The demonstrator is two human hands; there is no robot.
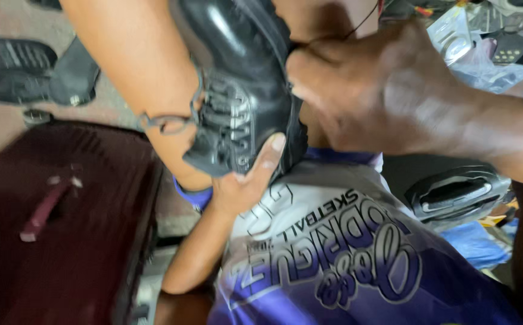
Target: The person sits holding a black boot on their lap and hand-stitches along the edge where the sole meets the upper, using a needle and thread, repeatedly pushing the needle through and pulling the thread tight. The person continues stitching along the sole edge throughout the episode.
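Bare pinkish floor (8,129) fills the upper left of the frame, with dark shoes (32,75) lying on it. Dark maroon case (62,241) with a strap handle sits at lower left. Black leather boot (243,90) is at top centre, held up over the lap, laces and eyelets facing the camera, a loose lace loop hanging off its left side. Left hand (246,180) comes up from the lower middle and cups the boot from below, thumb pressed on the boot's lower edge, fingers hidden behind it. Right hand (370,90) enters from the right edge, blurred, fingers bunched shut against the boot's right side; a thin dark thread (358,27) runs from the pinch toward the top of the frame, so it looks clamped on the thread. White and purple jersey (333,259) covers the lower centre. Black plastic part (457,192) lies at right, clear plastic bag (484,54) at upper right.
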